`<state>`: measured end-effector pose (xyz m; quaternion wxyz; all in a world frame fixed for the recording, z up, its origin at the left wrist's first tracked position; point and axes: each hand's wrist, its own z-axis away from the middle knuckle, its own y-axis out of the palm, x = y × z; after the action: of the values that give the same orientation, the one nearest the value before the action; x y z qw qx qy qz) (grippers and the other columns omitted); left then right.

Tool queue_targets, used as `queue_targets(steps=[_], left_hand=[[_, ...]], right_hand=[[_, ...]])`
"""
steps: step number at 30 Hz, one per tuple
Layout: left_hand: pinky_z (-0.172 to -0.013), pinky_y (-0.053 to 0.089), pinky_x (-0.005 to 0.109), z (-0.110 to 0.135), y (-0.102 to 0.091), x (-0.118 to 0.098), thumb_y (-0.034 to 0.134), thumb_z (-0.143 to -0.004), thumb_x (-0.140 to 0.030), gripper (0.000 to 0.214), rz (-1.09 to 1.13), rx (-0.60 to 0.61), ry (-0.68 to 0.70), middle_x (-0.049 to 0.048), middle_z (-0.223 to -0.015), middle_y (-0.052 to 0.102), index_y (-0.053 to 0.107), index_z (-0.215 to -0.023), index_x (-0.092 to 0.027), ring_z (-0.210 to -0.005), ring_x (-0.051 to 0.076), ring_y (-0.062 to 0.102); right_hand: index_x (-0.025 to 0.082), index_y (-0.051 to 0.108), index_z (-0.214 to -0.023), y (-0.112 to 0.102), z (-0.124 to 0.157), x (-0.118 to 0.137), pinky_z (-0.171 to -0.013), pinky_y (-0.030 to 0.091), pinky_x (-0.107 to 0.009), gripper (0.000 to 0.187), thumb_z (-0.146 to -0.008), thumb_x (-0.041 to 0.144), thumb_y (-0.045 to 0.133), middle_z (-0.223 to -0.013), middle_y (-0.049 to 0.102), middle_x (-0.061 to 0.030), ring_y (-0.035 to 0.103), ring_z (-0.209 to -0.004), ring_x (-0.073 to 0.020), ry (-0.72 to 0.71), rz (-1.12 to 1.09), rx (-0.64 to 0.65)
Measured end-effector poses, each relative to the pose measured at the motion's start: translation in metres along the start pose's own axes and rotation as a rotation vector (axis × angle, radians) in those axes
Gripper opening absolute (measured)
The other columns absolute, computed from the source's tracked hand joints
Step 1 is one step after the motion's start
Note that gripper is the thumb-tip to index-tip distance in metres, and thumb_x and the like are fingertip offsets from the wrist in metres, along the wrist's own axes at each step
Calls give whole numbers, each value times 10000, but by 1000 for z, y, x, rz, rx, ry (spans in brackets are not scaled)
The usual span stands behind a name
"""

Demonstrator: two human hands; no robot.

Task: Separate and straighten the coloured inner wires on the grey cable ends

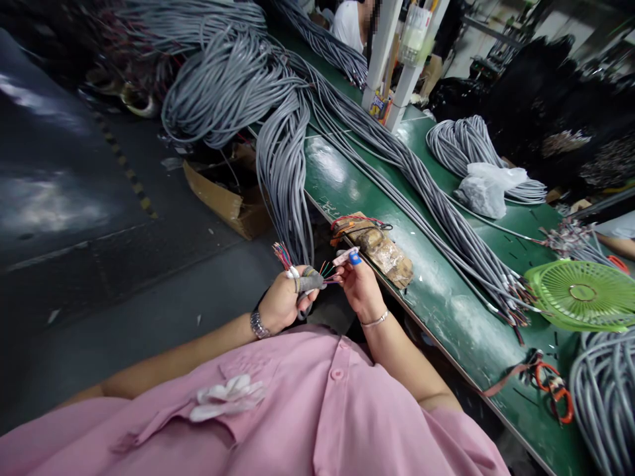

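Note:
My left hand (282, 301) is closed around the end of a grey cable (311, 281), beside the edge of the green bench (436, 297). Thin coloured wires (325, 268) fan out of that cable end, and a second tuft of coloured wires (282, 253) sticks up past my fingers. My right hand (358, 281) pinches the coloured wire tips; its fingertips wear tape, one piece blue. A watch sits on my left wrist and a thin bracelet on my right. Just beyond my right hand a taped brown block (384, 251) with red wires lies on the bench.
Thick bundles of grey cable (282, 152) drape over the bench and hang to the floor. A cardboard box (228, 198) sits below them. A green fan grille (580, 294), a white plastic bag (489, 188) and an orange tool (555, 387) are on the bench. Another person (350, 23) sits at the far end.

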<state>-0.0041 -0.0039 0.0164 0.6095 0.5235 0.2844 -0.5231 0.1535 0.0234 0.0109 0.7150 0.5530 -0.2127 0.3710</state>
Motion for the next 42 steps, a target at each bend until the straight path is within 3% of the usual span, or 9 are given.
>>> queue_targets(steps=[4, 10, 16, 21, 28, 34, 42], left_hand=[[-316, 195, 174, -3, 2, -3, 659, -681, -250, 163, 73, -16, 2, -26, -449, 535, 551, -618, -146, -305, 39, 349], [-319, 208, 166, -7, 7, -4, 654, -682, -251, 174, 84, -11, 2, -21, -446, 537, 543, -602, -143, -307, 38, 353], [-318, 194, 170, -12, 6, 2, 674, -687, -260, 187, 81, -15, -3, -21, -454, 540, 548, -615, -142, -308, 39, 351], [-321, 196, 173, -14, 5, 8, 664, -702, -262, 190, 69, -13, -6, -17, -456, 542, 544, -615, -142, -309, 42, 355], [-318, 202, 166, -7, 4, 5, 667, -690, -248, 175, 68, -19, 2, -17, -447, 541, 551, -614, -142, -304, 40, 359], [-333, 226, 156, 0, 5, 0, 677, -691, -242, 176, 178, 6, 37, -13, -467, 553, 546, -624, -145, -325, 37, 362], [-329, 249, 160, -8, 10, 2, 683, -688, -237, 159, 274, -11, 27, -19, -464, 547, 554, -658, -150, -319, 42, 368]], right_hand=[[175, 650, -837, -2, -1, -4, -575, 486, -210, 336, -756, 499, 684, -751, 632, -4, 524, -592, -83, -33, 35, 4], [161, 660, -764, -12, -9, -17, -568, 430, -208, 413, -807, 566, 589, -640, 600, 5, 501, -573, -87, -262, 213, -89], [183, 669, -896, -10, -17, -14, -608, 458, -233, 438, -781, 601, 609, -769, 654, -17, 557, -644, -111, -54, -9, 54], [185, 666, -870, -8, -21, -15, -635, 456, -221, 348, -804, 525, 635, -747, 646, 0, 560, -651, -100, -74, -80, -4], [181, 648, -833, -10, -15, -12, -588, 479, -237, 479, -768, 651, 582, -740, 654, -18, 568, -632, -118, 17, -116, 39], [172, 663, -864, -9, -5, -6, -596, 498, -198, 295, -770, 449, 699, -732, 624, 11, 543, -616, -82, -10, -47, 101], [188, 665, -887, -9, -4, -7, -598, 511, -206, 311, -777, 478, 683, -746, 617, 11, 540, -617, -82, 7, -46, 95]])
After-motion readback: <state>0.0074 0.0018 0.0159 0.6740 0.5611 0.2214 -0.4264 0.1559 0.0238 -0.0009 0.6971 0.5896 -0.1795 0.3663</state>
